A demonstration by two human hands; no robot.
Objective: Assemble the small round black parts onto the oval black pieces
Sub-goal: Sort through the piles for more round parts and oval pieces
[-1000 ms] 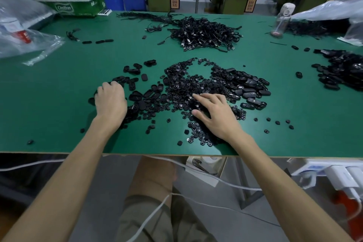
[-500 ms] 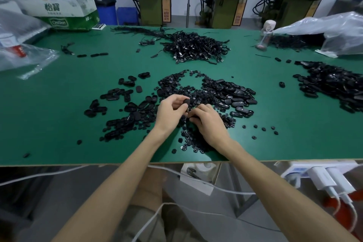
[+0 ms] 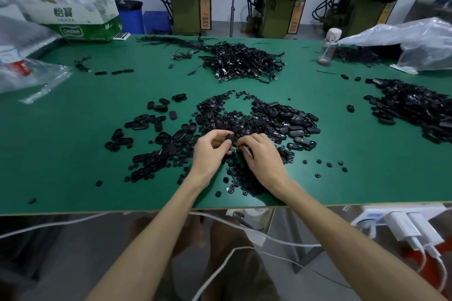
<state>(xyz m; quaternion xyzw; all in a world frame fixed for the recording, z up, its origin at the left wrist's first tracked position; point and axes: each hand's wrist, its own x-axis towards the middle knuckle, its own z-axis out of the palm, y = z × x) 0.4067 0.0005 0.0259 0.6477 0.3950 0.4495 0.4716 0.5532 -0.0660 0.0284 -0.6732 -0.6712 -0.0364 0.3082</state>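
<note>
My left hand [image 3: 210, 151] pinches a black oval piece [image 3: 229, 138] just above the green table [image 3: 61, 154]. My right hand [image 3: 263, 157] is right beside it, fingers curled toward the piece; what its fingertips hold is hidden. A heap of small round black parts [image 3: 225, 115] lies beyond and under both hands. Loose oval black pieces [image 3: 156, 142] are scattered to the left. Glossy oval pieces [image 3: 296, 127] are piled to the right of my hands.
A tangle of black cables [image 3: 242, 62] lies at the table's middle back, another pile of black pieces [image 3: 415, 107] at the right. Plastic bags [image 3: 29, 73] and a carton [image 3: 80, 21] sit far left, a bottle [image 3: 327, 47] far right. White chargers [image 3: 403, 225] hang below the front edge.
A second ago my left hand lay on the left oval pieces and my right on the round parts. Both hands have since come together at the centre with an oval piece between them.
</note>
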